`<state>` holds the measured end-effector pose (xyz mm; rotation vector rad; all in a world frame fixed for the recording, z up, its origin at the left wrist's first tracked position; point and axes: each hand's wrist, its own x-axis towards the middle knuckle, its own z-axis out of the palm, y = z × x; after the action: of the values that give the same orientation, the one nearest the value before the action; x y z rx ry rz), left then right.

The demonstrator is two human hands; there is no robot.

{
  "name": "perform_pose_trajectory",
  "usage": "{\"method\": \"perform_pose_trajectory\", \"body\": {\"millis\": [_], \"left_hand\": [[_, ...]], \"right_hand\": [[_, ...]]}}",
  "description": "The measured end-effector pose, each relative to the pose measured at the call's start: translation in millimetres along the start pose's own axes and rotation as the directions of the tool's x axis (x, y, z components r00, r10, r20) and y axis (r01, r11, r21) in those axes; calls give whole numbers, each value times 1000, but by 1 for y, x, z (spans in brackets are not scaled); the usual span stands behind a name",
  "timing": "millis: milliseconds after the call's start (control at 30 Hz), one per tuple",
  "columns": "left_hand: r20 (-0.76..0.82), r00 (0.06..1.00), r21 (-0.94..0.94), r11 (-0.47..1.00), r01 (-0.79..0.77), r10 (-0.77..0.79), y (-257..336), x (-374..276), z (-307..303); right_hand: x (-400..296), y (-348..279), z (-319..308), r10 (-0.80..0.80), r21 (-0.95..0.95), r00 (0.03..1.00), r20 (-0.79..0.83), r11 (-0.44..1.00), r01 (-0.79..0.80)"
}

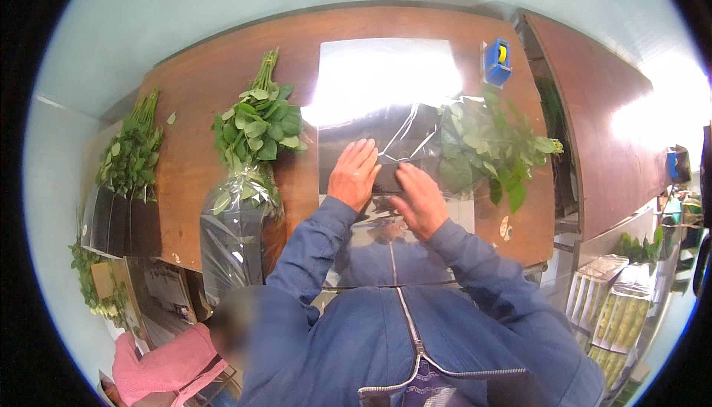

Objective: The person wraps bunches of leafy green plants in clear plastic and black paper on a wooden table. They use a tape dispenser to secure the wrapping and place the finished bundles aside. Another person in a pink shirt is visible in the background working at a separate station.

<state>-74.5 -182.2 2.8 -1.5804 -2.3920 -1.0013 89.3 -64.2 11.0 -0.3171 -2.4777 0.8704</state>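
My left hand (354, 175) lies flat, fingers together, on a black wrapper under glossy clear film (384, 129) in front of me. Beside it my right hand (418, 198) rests with its fingertips on the same wrapper, thumb apart from the fingers. Bright creases run through the film just beyond both hands. To the right, a bunch of leafy green stems (484, 145) lies partly under the film, its stem ends pointing right. The flower heads of this bunch cannot be made out. Neither hand grasps anything that I can see.
Left on the wooden table (183, 145) lie a leafy bunch (258, 123) in a clear and black sleeve (233, 251) and another bunch (130, 156). A blue tape dispenser (497, 62) stands at the back right. A person in a pink sleeve (167, 362) is at lower left.
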Motion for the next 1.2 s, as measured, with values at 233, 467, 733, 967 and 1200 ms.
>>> {"method": "perform_pose_trajectory", "body": {"millis": [233, 467, 733, 967, 1200], "left_hand": [[-11, 1000, -6, 1000, 26, -26, -1, -3, 2], [-16, 999, -38, 998, 44, -45, -2, -1, 3], [28, 998, 50, 997, 59, -61, 6, 2, -1], [150, 984, 58, 994, 92, -100, 6, 7, 0], [198, 969, 40, 989, 143, -148, 5, 9, -4]], "right_hand": [[37, 69, -33, 864, 836, 373, 338, -94, -541], [-15, 103, -55, 840, 739, 411, 355, 17, -674], [56, 137, -155, 685, 583, 710, -165, 648, -490], [159, 342, -157, 689, 384, 607, -396, 725, -572], [201, 385, -131, 755, 393, 552, -354, 656, -645]]}}
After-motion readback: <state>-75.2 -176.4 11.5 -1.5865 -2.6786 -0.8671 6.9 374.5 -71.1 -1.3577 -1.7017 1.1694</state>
